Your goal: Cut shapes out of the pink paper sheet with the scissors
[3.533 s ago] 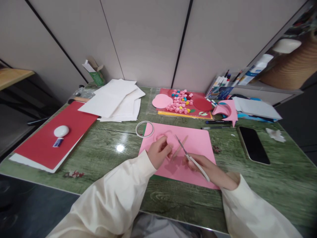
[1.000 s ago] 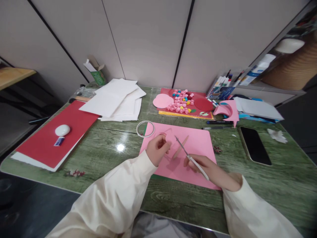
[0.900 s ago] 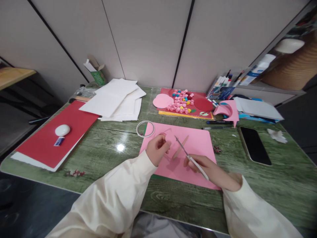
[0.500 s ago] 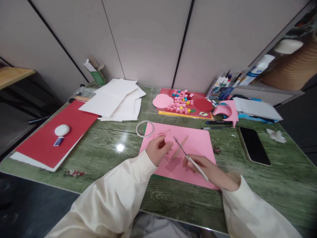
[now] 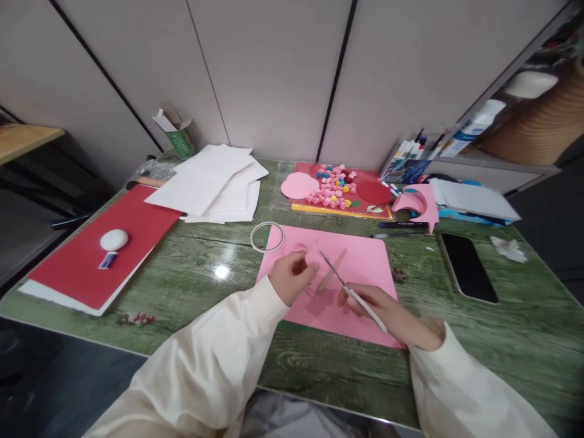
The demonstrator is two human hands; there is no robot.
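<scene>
Over a pink sheet of paper (image 5: 360,249), my left hand (image 5: 292,277) pinches a small piece of pink paper (image 5: 312,254). The piece blends with the sheet beneath, so its outline is hard to make out. My right hand (image 5: 376,307) is closed round a pair of scissors (image 5: 365,304) with pale handles. Their dark blades point up and left, the tips close beside the pink piece. Below the blades, a slim light-brown stick-like shape (image 5: 337,263) lies across the sheet. A white ring (image 5: 267,237) overlaps the sheet's upper left corner.
Several white sheets (image 5: 201,182) lie at the back left, near a red sheet (image 5: 95,261) bearing a white egg-shaped object (image 5: 114,239). Behind the pink sheet are pink pompom-like balls (image 5: 332,191) and a pink disc (image 5: 300,185). A phone (image 5: 469,267) and pink offcut (image 5: 424,207) are at right.
The scissors and my right hand have shifted very slightly down and right. The pink piece in my left hand has turned a little, with a pointed edge now showing at its top.
</scene>
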